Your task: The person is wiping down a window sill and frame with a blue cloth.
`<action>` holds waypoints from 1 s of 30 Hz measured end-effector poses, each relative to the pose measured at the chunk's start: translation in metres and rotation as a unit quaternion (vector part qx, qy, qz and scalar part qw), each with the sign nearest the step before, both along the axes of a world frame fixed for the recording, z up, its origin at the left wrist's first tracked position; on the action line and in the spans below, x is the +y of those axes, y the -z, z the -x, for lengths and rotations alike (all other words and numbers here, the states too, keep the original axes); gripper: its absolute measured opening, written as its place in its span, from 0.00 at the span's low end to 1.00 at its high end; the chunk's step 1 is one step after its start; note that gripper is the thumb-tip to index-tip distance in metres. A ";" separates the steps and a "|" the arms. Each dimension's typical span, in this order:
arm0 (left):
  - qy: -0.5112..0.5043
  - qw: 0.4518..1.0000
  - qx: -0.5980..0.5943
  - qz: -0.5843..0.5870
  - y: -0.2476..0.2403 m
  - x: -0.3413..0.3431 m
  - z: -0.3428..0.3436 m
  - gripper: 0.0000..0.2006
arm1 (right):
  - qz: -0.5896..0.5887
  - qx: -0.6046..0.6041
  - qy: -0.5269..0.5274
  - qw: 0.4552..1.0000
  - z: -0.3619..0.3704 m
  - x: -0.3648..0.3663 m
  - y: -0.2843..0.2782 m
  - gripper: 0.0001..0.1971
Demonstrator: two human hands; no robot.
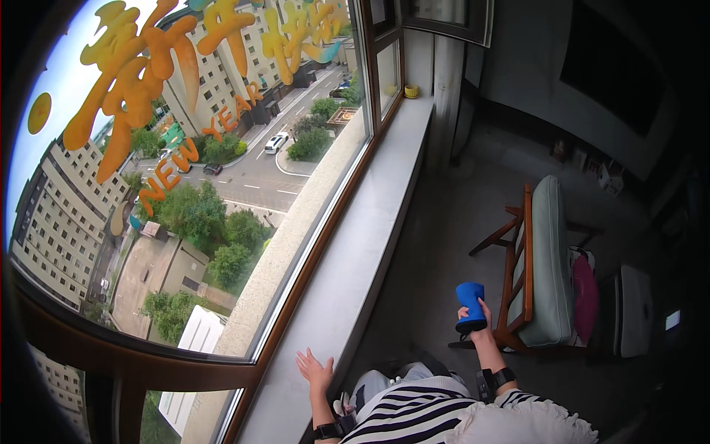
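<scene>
My right hand (484, 320) is wrapped round a bright blue waisted object (470, 296) with a flared top and a dark rim at its lower end; its exact kind does not show. It is held up over the grey floor, to the left of a wooden armchair (526, 259) with a pale green cushion. My left hand (316, 368) is over the near part of the light grey window sill (355, 229). Its fingers are spread with nothing in them. I cannot tell whether it touches the sill.
A large brown-framed window (314, 266) with orange lettering stickers runs along the left. At the sill's far end stands a small yellow pot (411, 92), near a pale curtain (444, 111). A pink cushion (585, 296) and a grey box-like thing (632, 311) are right of the armchair.
</scene>
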State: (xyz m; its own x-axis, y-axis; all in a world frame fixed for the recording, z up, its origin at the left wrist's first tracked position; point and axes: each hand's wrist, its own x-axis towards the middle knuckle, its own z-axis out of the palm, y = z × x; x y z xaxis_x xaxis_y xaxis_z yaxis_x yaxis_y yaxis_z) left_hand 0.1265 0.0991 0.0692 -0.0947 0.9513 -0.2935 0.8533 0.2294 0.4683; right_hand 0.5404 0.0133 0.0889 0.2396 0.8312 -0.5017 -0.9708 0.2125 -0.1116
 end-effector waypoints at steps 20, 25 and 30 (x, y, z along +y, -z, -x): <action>0.154 0.986 -0.032 0.060 0.022 0.276 -0.236 0.39 | -0.034 0.049 0.151 0.987 -0.145 0.202 -0.077 0.17; 0.204 0.978 -0.018 0.045 0.023 0.347 -0.315 0.37 | 0.040 0.008 0.263 0.964 -0.215 0.185 -0.061 0.16; 0.156 0.987 0.020 -0.018 0.029 0.417 -0.405 0.36 | 0.050 0.134 0.344 0.928 -0.313 0.208 -0.018 0.14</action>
